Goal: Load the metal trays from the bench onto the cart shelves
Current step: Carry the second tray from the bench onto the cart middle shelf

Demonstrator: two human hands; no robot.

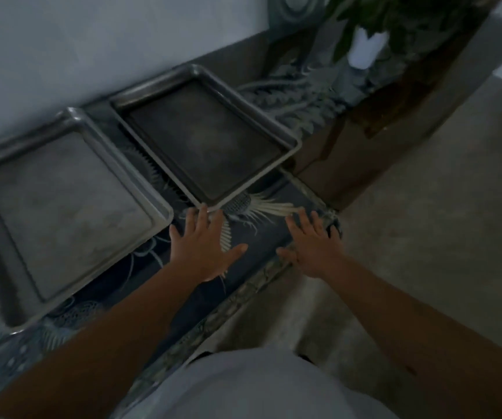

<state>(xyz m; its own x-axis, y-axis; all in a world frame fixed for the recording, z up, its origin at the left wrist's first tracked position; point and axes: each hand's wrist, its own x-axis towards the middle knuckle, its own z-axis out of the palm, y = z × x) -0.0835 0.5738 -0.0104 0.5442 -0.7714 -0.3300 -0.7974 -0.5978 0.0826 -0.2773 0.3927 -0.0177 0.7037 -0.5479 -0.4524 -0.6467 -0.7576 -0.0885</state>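
Two metal trays lie side by side on a bench [262, 237] covered with a dark blue patterned cloth. The dark-bottomed tray [204, 137] is on the right, the lighter grey tray [62, 207] on the left. My left hand [206, 246] is spread flat over the cloth, its fingertips at the near corner of the dark tray. Near the bench's right front corner my right hand [313, 243] hovers, fingers apart and holding nothing. No cart is in view.
A pale wall runs behind the bench. At the far right end stands a potted plant in a white pot [364, 49]. Grey concrete floor [425, 237] stretches to the right of the bench. My white shirt fills the bottom of the view.
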